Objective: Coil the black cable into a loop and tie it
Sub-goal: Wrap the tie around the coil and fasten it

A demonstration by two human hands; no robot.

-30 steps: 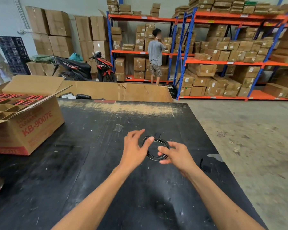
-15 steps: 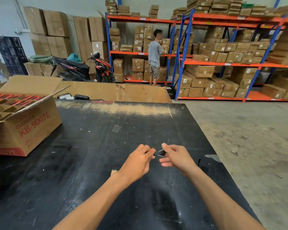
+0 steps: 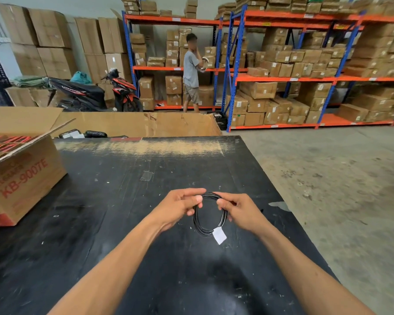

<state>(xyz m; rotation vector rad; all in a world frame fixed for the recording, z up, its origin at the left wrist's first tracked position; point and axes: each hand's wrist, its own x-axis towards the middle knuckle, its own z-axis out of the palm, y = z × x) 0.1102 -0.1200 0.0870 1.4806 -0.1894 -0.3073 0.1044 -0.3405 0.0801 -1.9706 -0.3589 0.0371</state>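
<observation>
- Head view, centre of the frame: both hands meet over the black table [image 3: 100,223], and the cable [image 3: 197,220] hangs between them as a small coil of several turns.
- Left hand [image 3: 180,206], just left of centre: fingers curled in, thumb and forefinger pinching the coil's upper left side.
- Right hand [image 3: 241,211], just right of centre: closed too, thumb and fingers clamped on the coil's upper right side.
- The coil stands roughly upright, its top arc bridging the two hands, its lower half drooping below them.
- A white tag [image 3: 219,235] sits on the bottom of the coil, lower right of the loop, tilted.
- Whether the coil touches the table, I cannot tell; it looks held up.
- Left edge of the frame: an open carton [image 3: 21,178] with red print stands on the table, well apart from the hands.
- Top of the frame: orange and blue racks [image 3: 282,78] loaded with boxes, a person [image 3: 191,71] in a grey shirt standing at them, a scooter [image 3: 96,94] parked to the left.
</observation>
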